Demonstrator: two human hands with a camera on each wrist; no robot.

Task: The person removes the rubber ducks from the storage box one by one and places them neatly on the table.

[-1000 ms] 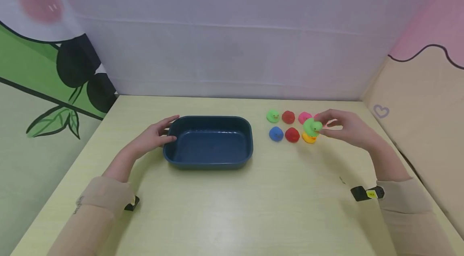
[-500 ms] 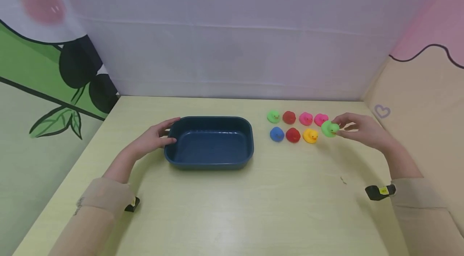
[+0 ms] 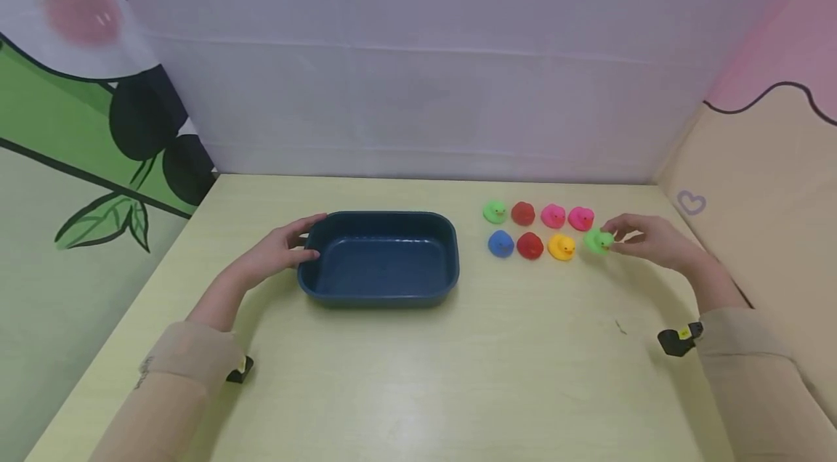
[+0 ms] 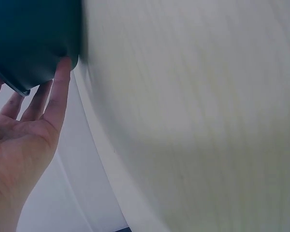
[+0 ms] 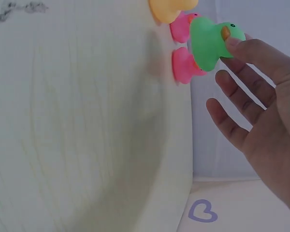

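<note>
My right hand [image 3: 654,241] pinches a green rubber duck [image 3: 597,241] between thumb and index finger; the other fingers spread apart in the right wrist view. The held duck [image 5: 208,43] is at the right end of the front row, close over the table. Beside it in that row sits a yellow duck [image 3: 561,247], and just behind is a pink duck [image 3: 580,219]. My left hand [image 3: 277,251] grips the left end of a dark blue rectangular basin [image 3: 379,299], thumb over the rim and fingers against the outer wall [image 4: 34,43]. Nothing lies inside the basin.
More rubber ducks stand in two rows: green [image 3: 495,212], red [image 3: 523,213] and pink [image 3: 553,216] behind, blue [image 3: 500,244] and red [image 3: 530,245] in front. A pale fabric wall [image 3: 418,106] rises behind the wooden table [image 3: 418,375], with a beige wall [image 3: 758,200] at right.
My right hand has carried the green duck right, from over the yellow duck to that row's end, then lowered it slightly. My left hand and the basin stay put.
</note>
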